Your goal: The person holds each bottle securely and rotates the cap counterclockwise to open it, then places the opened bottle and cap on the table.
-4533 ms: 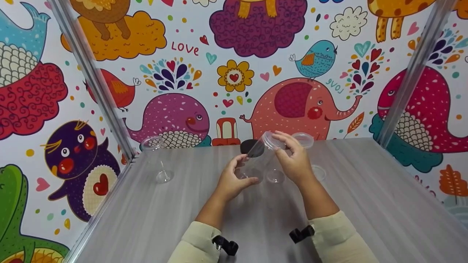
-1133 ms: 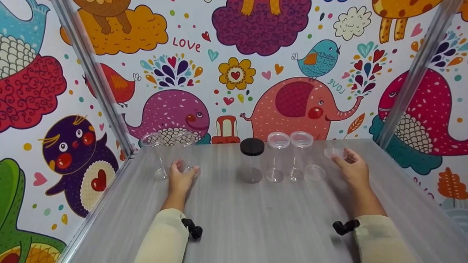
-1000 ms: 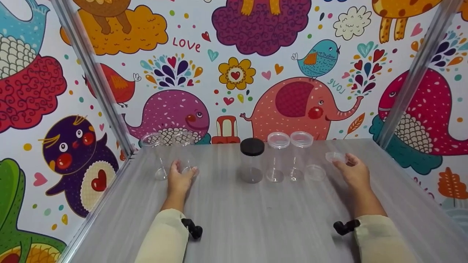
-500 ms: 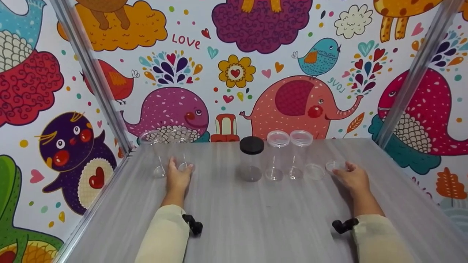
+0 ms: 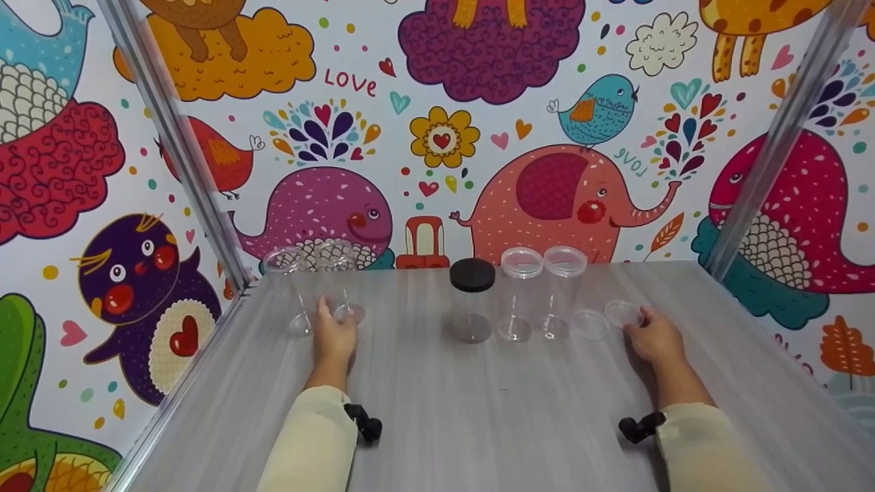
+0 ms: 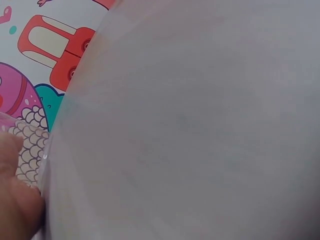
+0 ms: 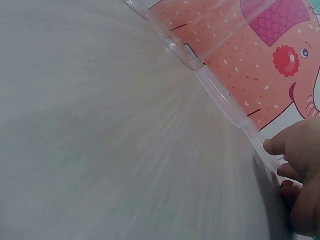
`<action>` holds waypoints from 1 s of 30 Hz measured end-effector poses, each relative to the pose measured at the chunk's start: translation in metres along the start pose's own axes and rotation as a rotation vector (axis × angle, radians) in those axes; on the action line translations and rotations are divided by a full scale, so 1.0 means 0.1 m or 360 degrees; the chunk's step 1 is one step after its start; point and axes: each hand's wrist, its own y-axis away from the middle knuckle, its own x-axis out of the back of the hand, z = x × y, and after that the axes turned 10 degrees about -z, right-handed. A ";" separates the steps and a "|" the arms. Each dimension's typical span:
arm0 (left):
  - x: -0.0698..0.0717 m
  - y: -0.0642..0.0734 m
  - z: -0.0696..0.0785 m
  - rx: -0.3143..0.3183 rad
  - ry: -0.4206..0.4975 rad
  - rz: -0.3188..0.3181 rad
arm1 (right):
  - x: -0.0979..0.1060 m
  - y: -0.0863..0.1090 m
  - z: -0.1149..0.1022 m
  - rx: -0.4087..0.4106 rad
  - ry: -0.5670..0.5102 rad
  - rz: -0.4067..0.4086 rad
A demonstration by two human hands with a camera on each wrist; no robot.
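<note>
My left hand [image 5: 335,342] is around the lower part of a tall clear plastic jar [image 5: 342,273], thumb on its near right side and fingers on its left. The jar stands upright and lidless on the table, next to another clear open jar [image 5: 298,294]. In the left wrist view the thumb [image 6: 25,205] lies against the clear wall. Over on the right, my right hand [image 5: 660,342] holds the near right edge of a clear round lid [image 5: 621,314], flat on the table. Beside it lies a second clear lid [image 5: 589,325]; the right wrist view shows their rims in line.
Between the hands stand a clear jar with a black lid [image 5: 472,277] and two jars with clear tops [image 5: 522,263]. All are near the back edge of the grey table [image 5: 437,417]. A patterned wall rises behind, with metal posts [image 5: 184,157] at the sides.
Over the last second my right hand has lowered the clear lid onto the table beside the other lid. The jar at my left hand has moved slightly left, closer to the leftmost jar.
</note>
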 end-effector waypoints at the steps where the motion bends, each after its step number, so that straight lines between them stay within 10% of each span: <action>1: 0.00 0.00 0.00 -0.0002 -0.0001 -0.0001 | 0.00 0.00 0.00 0.0006 0.0003 0.0002; 12: -0.01 0.08 0.00 -0.0031 -0.0039 0.0039 | 0.02 0.01 -0.02 -0.0096 -0.0189 0.0001; 23: -0.16 0.23 0.08 -0.0110 0.0025 0.0519 | 0.04 0.07 -0.16 0.0012 -0.0312 0.0193; 30: -0.37 0.33 0.32 -0.0221 0.0527 0.0236 | 0.01 0.14 -0.34 0.0037 -0.0453 0.0211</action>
